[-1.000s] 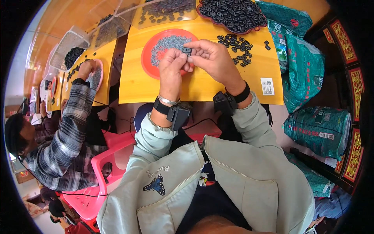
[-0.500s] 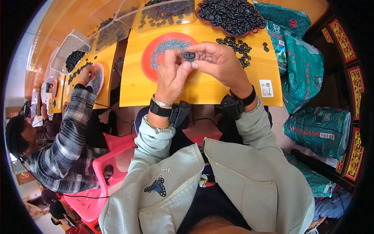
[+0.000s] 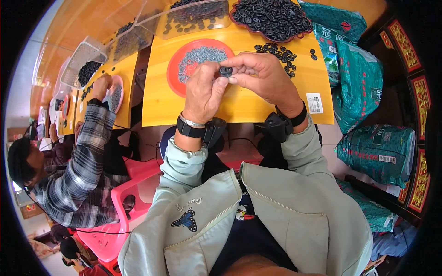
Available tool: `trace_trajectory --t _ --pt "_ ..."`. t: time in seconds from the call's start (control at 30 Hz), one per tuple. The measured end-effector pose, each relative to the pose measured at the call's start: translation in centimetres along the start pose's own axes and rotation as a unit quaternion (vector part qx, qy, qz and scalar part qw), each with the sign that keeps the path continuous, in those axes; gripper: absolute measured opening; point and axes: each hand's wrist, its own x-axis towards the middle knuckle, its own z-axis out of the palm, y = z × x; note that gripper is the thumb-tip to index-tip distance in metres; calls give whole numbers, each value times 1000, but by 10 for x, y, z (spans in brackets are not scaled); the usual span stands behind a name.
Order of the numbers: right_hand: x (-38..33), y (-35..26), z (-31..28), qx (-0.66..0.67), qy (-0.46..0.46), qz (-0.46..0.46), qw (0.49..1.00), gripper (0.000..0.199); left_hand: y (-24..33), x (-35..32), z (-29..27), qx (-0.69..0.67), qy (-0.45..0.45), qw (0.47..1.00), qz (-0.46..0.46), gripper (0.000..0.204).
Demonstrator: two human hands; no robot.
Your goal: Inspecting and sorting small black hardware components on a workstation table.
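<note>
My left hand [image 3: 203, 92] and my right hand [image 3: 264, 76] meet above the yellow table [image 3: 239, 103], fingertips pinched together on a small black ring-shaped part [image 3: 225, 71]. Just beyond the hands lies an orange round plate [image 3: 177, 69] holding a heap of small grey metal pieces [image 3: 200, 56]. A loose scatter of black parts [image 3: 281, 53] lies on the table to the right of the plate. Both wrists carry black strapped devices.
A dark red tray [image 3: 271, 16] full of black parts stands at the far edge, clear bins [image 3: 193, 18] beside it. Green sacks [image 3: 363, 83] are piled at the right. At the left a person in a plaid shirt [image 3: 78, 175] works at another yellow table, seated on a pink chair [image 3: 115, 207].
Both hands have drawn back from the orange plate toward my body, still pinching the black part between them. The person on the left keeps one hand at their own plate.
</note>
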Motion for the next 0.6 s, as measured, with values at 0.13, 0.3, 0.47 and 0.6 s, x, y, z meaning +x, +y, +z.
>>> trace_trajectory --t 0.13,0.3,0.47,0.6 --pt "1 -1 -2 -16 0 -13 1000 25 1 0 2 -14 7 1000 -7 20" --pt "0 -2 -1 -16 6 -25 1000 23 0 -1 4 -22 7 1000 -5 19" --pt "4 -3 6 -17 24 -29 999 23 -4 -8 10 -243 23 953 -178 16" --pt "4 4 8 53 23 13 998 21 2 -5 12 -374 51 892 -249 10"
